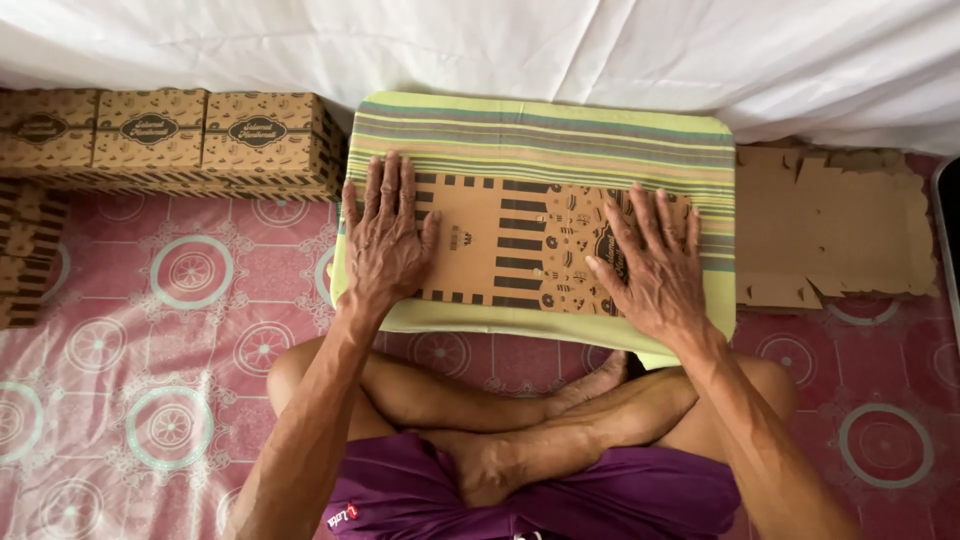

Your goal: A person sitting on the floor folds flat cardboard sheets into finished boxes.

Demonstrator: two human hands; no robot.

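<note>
Brown printed cardboard, one flat unfolded box blank [520, 245], lies on a striped cushion [560, 135] in front of the seated person, with its long axis running from 9 o'clock to 3 o'clock across the cushion. Both hands press down on it with the fingers spread open and flat, not gripping anything: the left hand [388, 240] covers the blank's end at 9 o'clock, and the right hand [650, 265] covers the end at 3 o'clock, with fingertips pointing to about 11 o'clock. The middle of the blank shows bare between the hands, so it lies directly under the palms and runs inward from each of them; neither hand is clearly nearer, as both are touching it. The cushion rests on a pink patterned floor mat [180, 350], just beyond the crossed legs. At 10 o'clock from the blank, beside the cushion, stand three finished boxes [165, 135] in a row, side by side. Further at 9 o'clock, at the frame edge, is a stack of flat printed pieces [25, 255]; their number I cannot tell. At 3 o'clock lies a pile of plain blanks [835, 225], brown side up, count also unclear. White cloth [600, 45] hangs at 12 o'clock.
</note>
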